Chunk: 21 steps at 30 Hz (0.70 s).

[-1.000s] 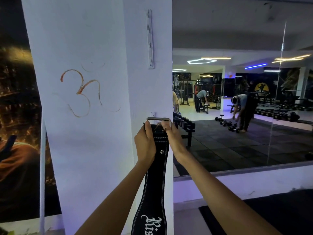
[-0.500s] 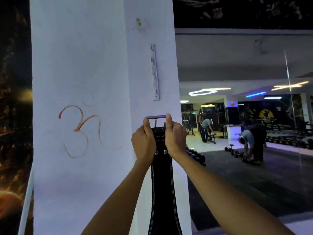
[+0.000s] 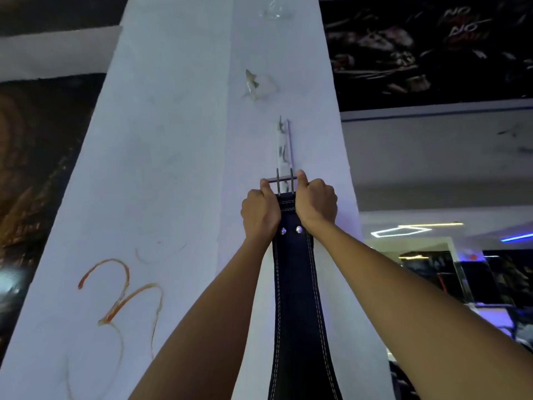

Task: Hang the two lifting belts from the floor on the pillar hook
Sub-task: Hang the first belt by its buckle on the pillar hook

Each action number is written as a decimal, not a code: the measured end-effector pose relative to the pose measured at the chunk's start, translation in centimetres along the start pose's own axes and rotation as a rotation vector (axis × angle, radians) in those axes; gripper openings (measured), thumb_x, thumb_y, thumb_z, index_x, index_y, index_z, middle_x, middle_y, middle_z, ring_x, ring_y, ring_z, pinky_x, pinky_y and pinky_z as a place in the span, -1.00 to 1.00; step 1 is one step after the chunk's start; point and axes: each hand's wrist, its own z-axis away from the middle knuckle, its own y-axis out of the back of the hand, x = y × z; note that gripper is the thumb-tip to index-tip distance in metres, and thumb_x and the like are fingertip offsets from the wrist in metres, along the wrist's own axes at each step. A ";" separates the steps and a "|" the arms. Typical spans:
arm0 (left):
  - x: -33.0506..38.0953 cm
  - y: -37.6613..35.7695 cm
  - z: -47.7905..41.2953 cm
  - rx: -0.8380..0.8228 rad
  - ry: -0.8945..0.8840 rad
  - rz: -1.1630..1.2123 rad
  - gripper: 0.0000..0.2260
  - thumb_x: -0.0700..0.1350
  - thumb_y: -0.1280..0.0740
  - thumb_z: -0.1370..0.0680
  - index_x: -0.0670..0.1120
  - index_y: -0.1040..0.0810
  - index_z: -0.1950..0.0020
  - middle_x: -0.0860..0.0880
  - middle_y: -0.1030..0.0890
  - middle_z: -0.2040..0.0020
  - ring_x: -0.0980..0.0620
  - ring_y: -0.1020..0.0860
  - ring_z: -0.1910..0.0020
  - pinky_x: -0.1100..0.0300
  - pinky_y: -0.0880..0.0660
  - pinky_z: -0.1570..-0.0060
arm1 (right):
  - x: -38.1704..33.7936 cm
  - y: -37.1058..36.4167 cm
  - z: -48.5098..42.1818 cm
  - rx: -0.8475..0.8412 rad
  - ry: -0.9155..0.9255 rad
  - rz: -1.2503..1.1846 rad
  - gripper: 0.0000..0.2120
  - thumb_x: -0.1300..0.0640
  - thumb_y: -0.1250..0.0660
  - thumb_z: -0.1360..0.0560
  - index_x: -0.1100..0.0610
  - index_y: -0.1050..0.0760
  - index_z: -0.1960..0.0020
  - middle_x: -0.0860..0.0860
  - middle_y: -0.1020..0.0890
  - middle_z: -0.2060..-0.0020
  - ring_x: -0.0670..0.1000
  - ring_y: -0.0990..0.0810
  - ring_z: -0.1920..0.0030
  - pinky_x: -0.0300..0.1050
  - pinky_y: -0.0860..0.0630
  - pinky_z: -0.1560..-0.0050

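A black leather lifting belt [image 3: 298, 298] with white stitching hangs straight down in front of the white pillar [image 3: 173, 168]. My left hand [image 3: 259, 212] and my right hand [image 3: 315, 202] grip its top end on either side of the metal buckle [image 3: 284, 180], whose two prongs point up. The buckle is held at the lower end of the vertical metal hook rail [image 3: 284, 145] screwed to the pillar's right face. I cannot tell whether the buckle touches a hook. A second belt is not in view.
An orange symbol [image 3: 121, 295] is drawn on the pillar's left face. Two patches of torn tape [image 3: 258, 85] stick above the rail. A dark poster [image 3: 427, 50] and a mirror with gym lights lie to the right.
Both hands have raised the belt up the pillar, from well below the hook rail to its lower end. The view has tilted upward.
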 end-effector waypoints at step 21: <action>-1.6 -0.3 0.8 -0.052 -0.183 0.024 -0.73 0.06 -0.15 -0.56 -0.14 -0.22 0.08 -0.06 -0.43 0.12 -0.13 -0.42 0.15 0.09 -0.23 0.22 | 3.6 -1.5 0.0 -0.055 0.045 -0.242 -0.69 -0.09 -0.22 -0.47 0.06 -0.27 0.34 -0.04 -0.41 0.40 0.08 -0.43 0.26 -0.09 -0.29 0.26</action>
